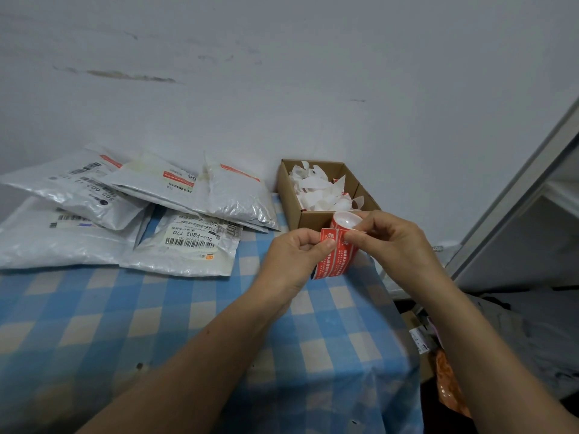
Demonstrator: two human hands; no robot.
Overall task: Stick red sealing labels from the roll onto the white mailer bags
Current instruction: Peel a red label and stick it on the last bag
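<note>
**Both hands pinched on the label strip, mailers piled to the left**

The strip of red labels (333, 261) was held up above the right part of the table, in front of the cardboard box (313, 220). The left hand (294, 255) pinched its upper end between thumb and forefinger. The right hand (391, 242), close beside it, pinched the same end, where a curl of translucent white backing (344, 220) stood up. The rest of the strip hung down to the blue-and-white checked tablecloth (156, 324). Whether a full roll lay behind it could not be told.

The white mailer bags (125, 211) lay well apart from the hands, in an overlapping heap at the back left of the table, against the grey wall (282, 73). Three of the upper bags showed a red label across one end. Nothing lay on the cloth between the hands and the heap.

The open box, just beside the heap and touching the wall, held loose scraps of white backing paper (319, 189). Off the table's right edge stood a white shelf frame (517, 198). Below it sat a small carton (418, 336) and an orange packet (448, 386).
</note>
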